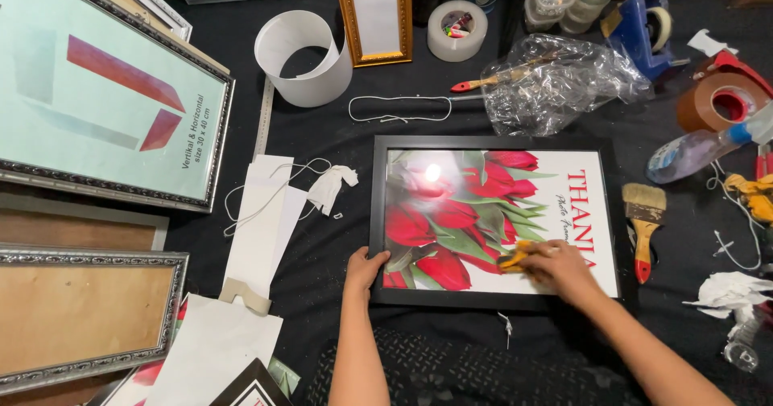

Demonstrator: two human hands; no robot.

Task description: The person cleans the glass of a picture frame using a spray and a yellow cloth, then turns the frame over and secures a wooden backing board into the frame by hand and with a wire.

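The black picture frame (493, 221) with red tulips lies flat on the dark desk (322, 132). My left hand (364, 267) holds its lower left edge. My right hand (555, 266) presses a yellow cloth (513, 259) on the glass, grip closed on it.

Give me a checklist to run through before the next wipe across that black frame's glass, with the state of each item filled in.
1. Left hand steadies the black picture frame at its lower left corner: ok.
2. Right hand presses the yellow cloth on the glass: ok.
3. Frame lies flat on the dark table: ok.
4. Paintbrush lies beside the frame's right edge, off the glass: ok.
5. Loose white string is above the frame, apart from it: ok.
6. Glass free of smears: cannot tell, a light glare hides part of it.
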